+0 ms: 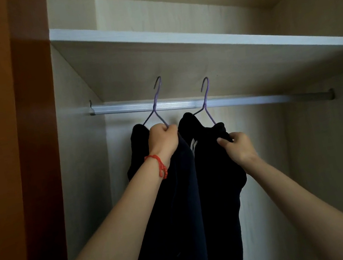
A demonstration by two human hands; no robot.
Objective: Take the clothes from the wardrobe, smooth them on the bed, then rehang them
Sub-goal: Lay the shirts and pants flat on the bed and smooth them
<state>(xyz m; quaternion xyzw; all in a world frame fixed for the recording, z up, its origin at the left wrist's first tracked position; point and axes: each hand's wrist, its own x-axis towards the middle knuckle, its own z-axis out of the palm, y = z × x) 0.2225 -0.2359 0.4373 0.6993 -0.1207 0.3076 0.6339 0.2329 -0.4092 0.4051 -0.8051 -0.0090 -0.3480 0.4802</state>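
Two bare forearms, no sleeves in view, reach up from the lower edge of the picture. A red string bracelet [157, 165] circles the wrist just below the left hand [163, 139], loose ends, possibly knotted, dangling from it. The right hand [238, 146] and its wrist carry no band or ring that shows.

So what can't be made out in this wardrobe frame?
Head view only:
- Left hanger and right hanger: shoulders hidden by dark clothes; whether the hooks sit on the rail is unclear.
- Garment type: too dark; hems cut off by the bottom edge.
- Left hand covers its grip point.
- Right hand pinches fabric.
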